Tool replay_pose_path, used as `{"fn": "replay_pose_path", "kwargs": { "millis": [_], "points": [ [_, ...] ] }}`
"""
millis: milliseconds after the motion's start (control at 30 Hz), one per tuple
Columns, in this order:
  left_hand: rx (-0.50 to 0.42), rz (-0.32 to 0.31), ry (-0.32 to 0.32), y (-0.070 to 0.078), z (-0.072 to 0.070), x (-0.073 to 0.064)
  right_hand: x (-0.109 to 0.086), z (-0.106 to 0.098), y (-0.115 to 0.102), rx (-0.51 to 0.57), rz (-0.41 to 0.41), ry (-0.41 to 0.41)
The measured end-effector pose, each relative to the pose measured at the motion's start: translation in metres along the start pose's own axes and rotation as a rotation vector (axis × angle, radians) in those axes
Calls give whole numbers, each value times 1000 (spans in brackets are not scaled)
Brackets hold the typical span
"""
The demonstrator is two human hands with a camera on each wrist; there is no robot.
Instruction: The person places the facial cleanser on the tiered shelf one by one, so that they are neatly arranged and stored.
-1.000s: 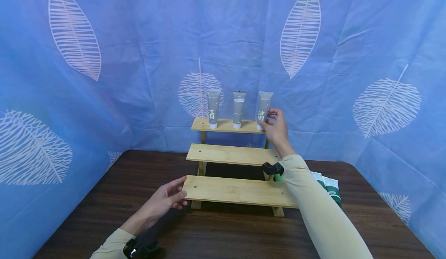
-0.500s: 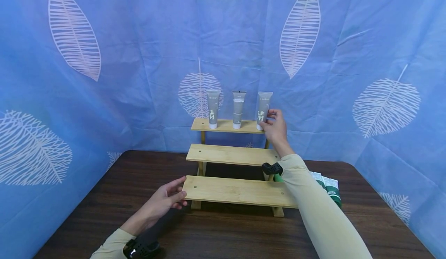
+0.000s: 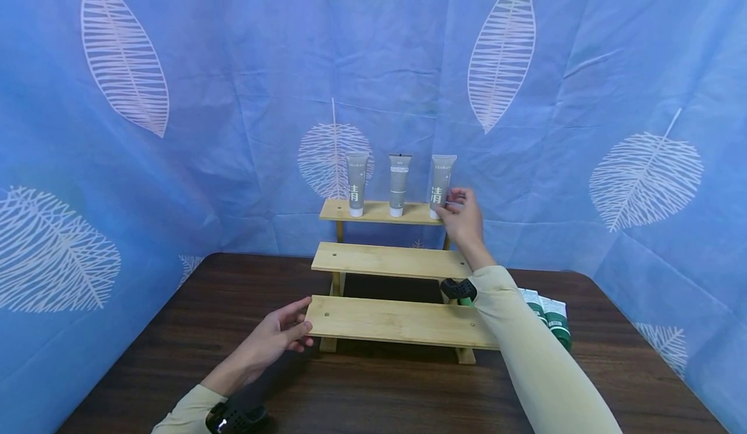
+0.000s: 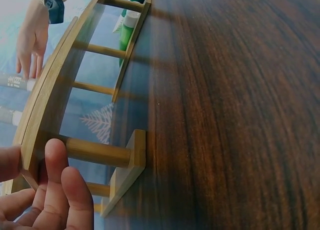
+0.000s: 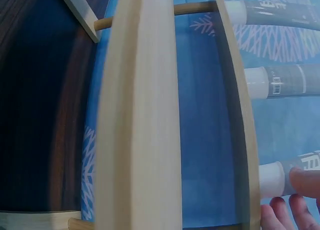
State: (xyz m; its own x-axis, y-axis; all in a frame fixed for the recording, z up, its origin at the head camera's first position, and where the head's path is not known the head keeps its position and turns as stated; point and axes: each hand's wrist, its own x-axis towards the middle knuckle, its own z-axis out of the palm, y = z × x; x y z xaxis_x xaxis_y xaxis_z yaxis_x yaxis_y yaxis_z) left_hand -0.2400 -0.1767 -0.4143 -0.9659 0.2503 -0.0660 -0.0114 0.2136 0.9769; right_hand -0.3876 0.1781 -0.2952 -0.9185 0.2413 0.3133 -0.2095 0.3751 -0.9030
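A three-step wooden display stand (image 3: 391,320) stands on the table. On its top step, three grey squeeze tubes stand upright on white caps: a left tube (image 3: 357,184), a middle tube (image 3: 399,184) and a right tube (image 3: 441,184). My right hand (image 3: 463,223) is at the right tube's lower part, thumb across its front and fingers along its side just above the cap (image 5: 271,180). My left hand (image 3: 271,340) grips the left end of the bottom step, thumb on one face and fingers (image 4: 56,160) at the underside.
Green-and-white tubes (image 3: 556,320) stand on the dark wooden table (image 3: 373,395) right of the stand, partly behind my right sleeve (image 3: 531,343). Another green tube (image 4: 127,32) shows beyond the stand's legs. A blue leaf-print cloth (image 3: 397,64) hangs behind.
My right hand's fingers have dropped slightly and loosened a little at the right tube, which stays upright. The left hand keeps its place on the bottom step.
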Motion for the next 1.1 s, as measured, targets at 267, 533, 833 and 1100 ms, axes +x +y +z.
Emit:
{"fn": "replay_pose_path", "kwargs": {
  "millis": [267,533,833,1100],
  "points": [
    [1,-18,25,0,1,1,-10,-12,3,-7,-39,-30],
    [5,-4,1,-1,1,0,-19,-27,4,-4,-65,-62],
    [0,23,-29,-1,0,1,-33,-49,10,-46,-107,-75],
    [-10,12,-21,-3,0,3,-46,-73,16,-76,-123,-89]
  ]
}}
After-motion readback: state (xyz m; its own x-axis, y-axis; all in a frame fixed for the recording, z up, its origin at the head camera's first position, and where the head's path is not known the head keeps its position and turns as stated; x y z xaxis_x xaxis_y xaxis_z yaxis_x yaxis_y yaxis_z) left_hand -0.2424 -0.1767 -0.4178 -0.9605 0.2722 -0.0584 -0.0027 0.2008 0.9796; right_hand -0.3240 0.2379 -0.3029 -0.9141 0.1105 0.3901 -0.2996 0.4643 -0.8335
